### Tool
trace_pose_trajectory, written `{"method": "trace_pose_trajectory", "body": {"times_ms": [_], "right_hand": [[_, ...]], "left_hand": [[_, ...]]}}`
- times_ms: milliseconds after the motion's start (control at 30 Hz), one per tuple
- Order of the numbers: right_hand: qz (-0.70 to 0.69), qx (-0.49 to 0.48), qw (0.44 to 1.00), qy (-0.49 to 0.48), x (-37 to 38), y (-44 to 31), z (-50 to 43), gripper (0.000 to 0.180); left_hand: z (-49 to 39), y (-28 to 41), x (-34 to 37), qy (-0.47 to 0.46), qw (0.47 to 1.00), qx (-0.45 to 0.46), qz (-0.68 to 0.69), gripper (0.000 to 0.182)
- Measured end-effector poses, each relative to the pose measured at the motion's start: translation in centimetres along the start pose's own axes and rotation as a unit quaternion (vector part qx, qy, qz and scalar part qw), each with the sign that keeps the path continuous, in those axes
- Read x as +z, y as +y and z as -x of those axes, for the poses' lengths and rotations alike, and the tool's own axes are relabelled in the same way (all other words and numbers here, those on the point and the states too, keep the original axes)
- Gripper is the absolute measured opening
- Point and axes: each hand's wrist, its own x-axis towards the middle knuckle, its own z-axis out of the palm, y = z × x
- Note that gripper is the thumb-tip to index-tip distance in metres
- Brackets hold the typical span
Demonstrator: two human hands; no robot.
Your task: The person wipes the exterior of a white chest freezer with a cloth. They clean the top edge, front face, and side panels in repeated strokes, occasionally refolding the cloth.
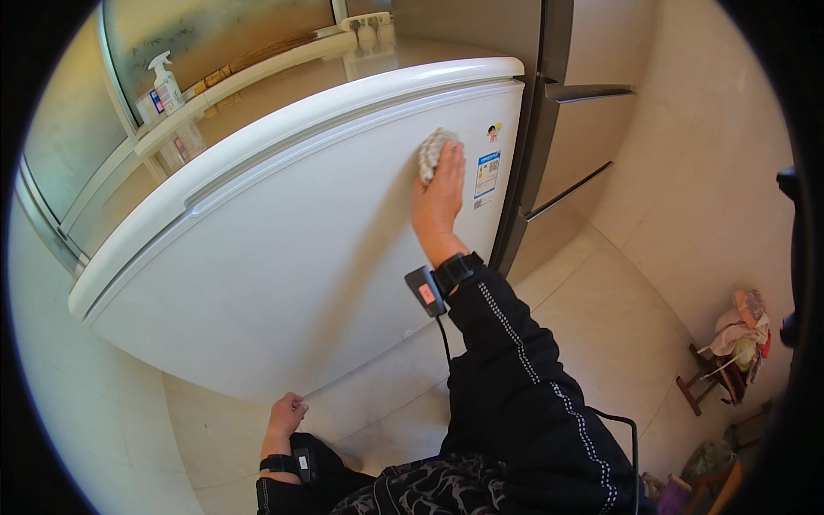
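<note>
My right hand point(440, 194) presses a bunched, grey-and-white checked cloth point(430, 154) flat against the front panel of a white chest freezer point(290, 257). The cloth sits under my fingers, left of an energy label point(487, 175) and a small cartoon sticker point(494, 132). Low down, my left hand point(288, 412) hangs near the freezer's bottom edge with its fingers curled; I see nothing in it. Both wrists wear black straps with small devices. The freezer's lid point(309, 106) is closed.
A tall refrigerator point(579, 135) adjoins the freezer on the right. Behind the freezer, a spray bottle point(167, 87) and a power strip point(365, 22) rest on the window ledge. A small wooden stool point(698, 383) piled with fabric stands at the right wall. A cable point(618, 418) runs by my right arm.
</note>
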Motion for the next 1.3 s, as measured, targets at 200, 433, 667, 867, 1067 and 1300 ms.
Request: {"method": "trace_pose_trajectory", "body": {"times_ms": [200, 433, 667, 867, 1067, 1300], "right_hand": [[-0.099, -0.061, 0.993, -0.001, -3.8, 1.1, 0.0, 0.065], [-0.052, 0.022, 0.988, 0.143, -7.7, 8.3, -12.8, 0.053], [0.011, -0.094, 0.988, 0.122, -2.6, 11.3, -13.3, 0.047], [0.023, -0.059, 0.998, 0.021, -1.7, 11.3, -2.8, 0.065], [-0.038, 0.07, 0.987, -0.138, -1.5, 9.7, 9.0, 0.065], [-0.332, 0.074, 0.909, -0.241, -3.4, -5.1, 10.0, 0.059]], "left_hand": [[0.3, 0.1, -0.4, 0.004, 1.0, -0.017, 0.02, 0.029], [0.0, -0.1, -0.1, 0.001, 1.0, -0.021, 0.013, 0.029], [-0.2, -0.6, 0.7, 0.013, 0.999, -0.04, -0.031, 0.033], [0.1, 0.5, 0.9, 0.021, 0.997, 0.013, -0.08, 0.032], [0.6, 2.2, 0.6, 0.031, 0.997, 0.007, -0.073, 0.029], [0.6, 1.7, 0.3, 0.027, 0.998, 0.018, -0.053, 0.031]]}}
